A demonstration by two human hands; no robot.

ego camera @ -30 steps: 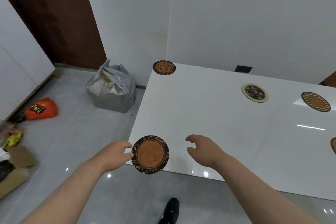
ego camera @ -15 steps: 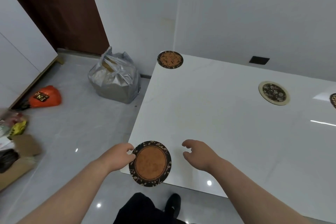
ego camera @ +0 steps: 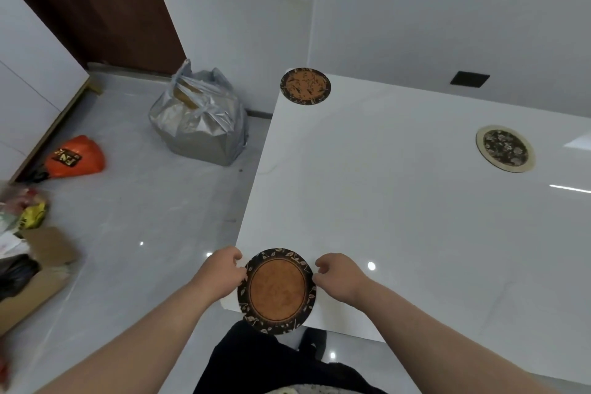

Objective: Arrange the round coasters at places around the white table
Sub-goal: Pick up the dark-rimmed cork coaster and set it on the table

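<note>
A wide open stretch of the white table (ego camera: pixel 399 227) lies between the far-corner coaster (ego camera: pixel 305 86), the pale-rimmed coaster (ego camera: pixel 505 148) and the near-edge coaster (ego camera: pixel 277 290).

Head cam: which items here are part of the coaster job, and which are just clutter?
Job:
- near coaster, held at its rim by left hand and right hand
- far-corner coaster
- cream-rimmed coaster
- white table

Lying about:
- silver bag, on the floor
- orange bag, on the floor
- cardboard box, on the floor

silver plastic bag (ego camera: pixel 200 125) on floor, orange bag (ego camera: pixel 75 161), cardboard box (ego camera: pixel 38 269)
</note>
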